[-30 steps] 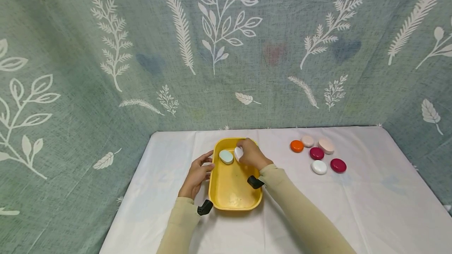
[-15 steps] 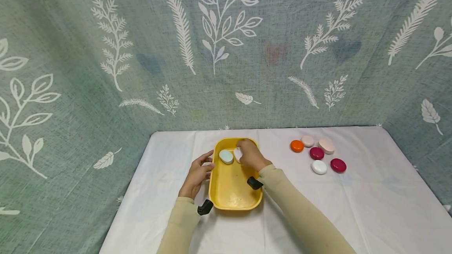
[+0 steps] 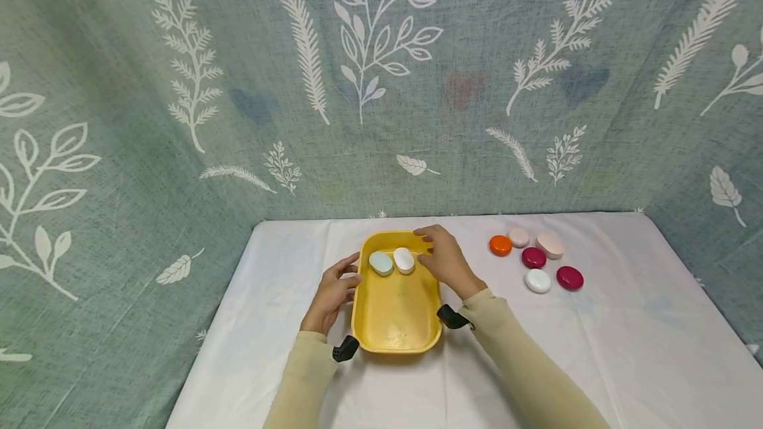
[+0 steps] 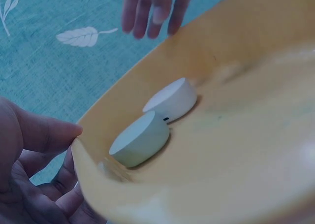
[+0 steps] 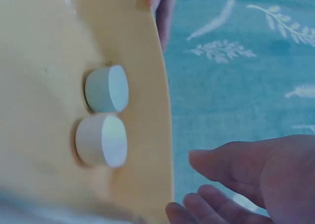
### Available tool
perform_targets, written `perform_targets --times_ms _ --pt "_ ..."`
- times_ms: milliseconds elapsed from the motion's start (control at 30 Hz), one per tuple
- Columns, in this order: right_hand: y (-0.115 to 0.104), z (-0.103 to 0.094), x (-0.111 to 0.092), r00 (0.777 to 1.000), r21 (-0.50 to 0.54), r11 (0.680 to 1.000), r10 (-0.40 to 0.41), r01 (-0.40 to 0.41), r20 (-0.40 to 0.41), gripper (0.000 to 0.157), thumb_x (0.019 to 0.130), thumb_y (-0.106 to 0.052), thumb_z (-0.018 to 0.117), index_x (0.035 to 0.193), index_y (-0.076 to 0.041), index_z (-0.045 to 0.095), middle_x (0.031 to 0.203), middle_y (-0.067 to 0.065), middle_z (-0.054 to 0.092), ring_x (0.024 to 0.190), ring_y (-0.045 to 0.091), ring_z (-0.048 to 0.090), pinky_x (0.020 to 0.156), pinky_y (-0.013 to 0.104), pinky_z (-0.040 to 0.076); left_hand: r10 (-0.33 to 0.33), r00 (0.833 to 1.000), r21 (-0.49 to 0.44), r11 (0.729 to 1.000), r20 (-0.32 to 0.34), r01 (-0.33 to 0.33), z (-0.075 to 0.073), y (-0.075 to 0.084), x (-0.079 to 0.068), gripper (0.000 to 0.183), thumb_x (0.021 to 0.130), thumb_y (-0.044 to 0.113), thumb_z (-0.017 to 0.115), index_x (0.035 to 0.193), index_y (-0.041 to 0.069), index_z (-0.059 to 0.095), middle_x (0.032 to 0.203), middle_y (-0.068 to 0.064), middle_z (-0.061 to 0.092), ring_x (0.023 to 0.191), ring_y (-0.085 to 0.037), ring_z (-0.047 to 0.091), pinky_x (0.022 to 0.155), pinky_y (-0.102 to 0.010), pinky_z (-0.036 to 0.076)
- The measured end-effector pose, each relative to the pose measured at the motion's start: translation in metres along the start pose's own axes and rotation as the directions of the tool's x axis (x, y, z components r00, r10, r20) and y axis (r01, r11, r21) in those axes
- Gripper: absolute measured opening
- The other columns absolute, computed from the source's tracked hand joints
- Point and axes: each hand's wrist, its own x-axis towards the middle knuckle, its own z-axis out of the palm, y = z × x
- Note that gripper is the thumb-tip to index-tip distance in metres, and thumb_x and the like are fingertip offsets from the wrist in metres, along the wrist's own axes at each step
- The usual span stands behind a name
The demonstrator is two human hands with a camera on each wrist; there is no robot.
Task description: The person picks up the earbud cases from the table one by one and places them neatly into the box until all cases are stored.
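Note:
A yellow tray (image 3: 396,323) stands on the table in front of me. Near its far end lie a pale green oval block (image 3: 381,263) and a white oval block (image 3: 404,261), side by side; both look thick and flat-topped in the wrist views. My left hand (image 3: 331,295) holds the tray's left rim, thumb at the edge and the other fingers against the outside wall. Over the tray's far right rim is my right hand (image 3: 448,260), its fingers spread and holding nothing. A gap separates it from the white block.
To the right, on the white-covered table (image 3: 644,349), sit an orange round piece (image 3: 500,245), two dark red ones (image 3: 533,257), two pale pink ones (image 3: 550,245) and a glossy white one (image 3: 538,281). A patterned green curtain (image 3: 381,171) hangs behind.
My right hand has let go of the white block, which now lies beside the pale green one, and has moved right to the tray's rim. The left hand stays put.

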Motion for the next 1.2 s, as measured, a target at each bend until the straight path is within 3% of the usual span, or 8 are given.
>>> perform_targets --times_ms 367,567,733,967,1200 --pt "0.036 -0.027 -0.017 0.988 0.076 0.996 0.052 -0.041 -0.145 0.05 0.086 0.015 0.075 0.135 0.009 0.064 0.136 0.029 0.059 0.124 0.047 0.063 0.099 0.054 0.056 -0.007 1.0 0.001 1.0 0.002 0.007 0.0 0.001 0.0 0.053 0.103 0.001 0.059 0.154 0.013 0.056 0.13 -0.018 0.053 0.074 -0.015 0.061 0.063 -0.025 0.051" --pt "0.057 -0.041 -0.027 0.983 0.081 0.992 0.111 -0.1 -0.145 0.05 0.09 0.012 0.073 0.138 0.01 0.061 0.142 0.032 0.053 0.129 0.049 0.059 0.103 0.055 0.053 -0.013 1.0 0.003 1.0 0.003 0.013 0.0 0.003 -0.001 0.053 0.103 0.001 0.06 0.154 0.013 0.056 0.129 -0.017 0.053 0.073 -0.016 0.062 0.063 -0.025 0.052" --pt "0.071 -0.052 -0.032 0.978 0.063 0.994 0.103 -0.093 -0.18 0.049 0.089 0.013 0.072 0.137 0.013 0.061 0.14 0.035 0.054 0.127 0.052 0.059 0.103 0.056 0.054 -0.014 1.0 0.002 1.0 0.002 0.014 0.0 0.001 0.0 0.052 0.103 0.001 0.06 0.154 0.013 0.056 0.128 -0.017 0.053 0.073 -0.016 0.061 0.063 -0.025 0.051" --pt "0.085 -0.067 -0.036 0.972 0.005 0.993 0.119 -0.121 -0.202 0.049 0.09 0.009 0.072 0.137 0.013 0.06 0.138 0.037 0.054 0.127 0.054 0.057 0.108 0.061 0.048 -0.01 1.0 -0.001 1.0 0.003 0.01 0.0 0.001 0.0 0.052 0.103 0.001 0.06 0.154 0.012 0.056 0.129 -0.017 0.053 0.074 -0.016 0.061 0.063 -0.024 0.051" --pt "0.094 -0.075 -0.037 0.963 -0.008 0.988 0.148 -0.154 -0.226 0.049 0.089 0.01 0.073 0.136 0.015 0.061 0.137 0.037 0.054 0.125 0.054 0.058 0.105 0.06 0.05 -0.01 1.0 -0.009 1.0 0.01 0.01 0.0 0.001 -0.001 0.052 0.104 0.001 0.059 0.154 0.012 0.055 0.129 -0.018 0.053 0.073 -0.016 0.061 0.062 -0.024 0.051"
